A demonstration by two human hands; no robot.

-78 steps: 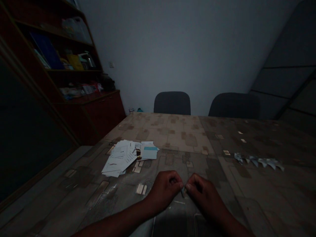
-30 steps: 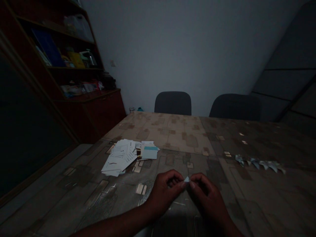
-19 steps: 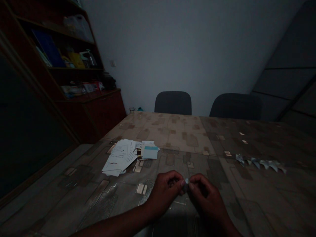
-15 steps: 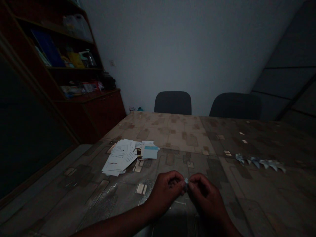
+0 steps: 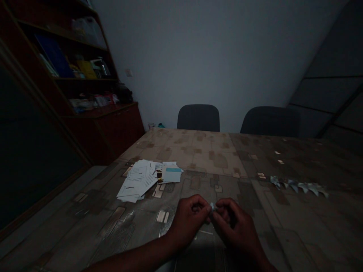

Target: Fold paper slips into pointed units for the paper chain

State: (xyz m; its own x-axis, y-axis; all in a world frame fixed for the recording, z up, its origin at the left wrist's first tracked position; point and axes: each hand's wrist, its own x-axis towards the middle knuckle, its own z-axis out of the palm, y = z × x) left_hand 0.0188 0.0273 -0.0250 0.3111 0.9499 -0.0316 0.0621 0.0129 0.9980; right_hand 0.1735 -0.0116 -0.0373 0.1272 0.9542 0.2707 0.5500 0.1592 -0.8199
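My left hand (image 5: 191, 217) and my right hand (image 5: 236, 223) meet above the near part of the table, their fingertips almost touching. Between them is a small piece of pale folded paper (image 5: 212, 206), pinched by the thumb and forefinger of each hand. Most of the piece is hidden by the fingers. Off to the right lies a row of several folded paper pieces (image 5: 299, 186) with pointed ends, whitish and grey. To the left rests a loose pile of white paper cards (image 5: 137, 181), and against it a stack of smaller pieces with a light blue band (image 5: 172, 170).
A patterned, shiny cloth covers the table (image 5: 198, 147). Two dark chairs (image 5: 198, 117) stand behind its far edge. At the left is a reddish-brown cabinet (image 5: 119, 132) with filled shelves. The room is dim.
The fingers of my right hand have shifted slightly left, and the small paper piece has tilted between the fingertips. Nothing else on the table has moved.
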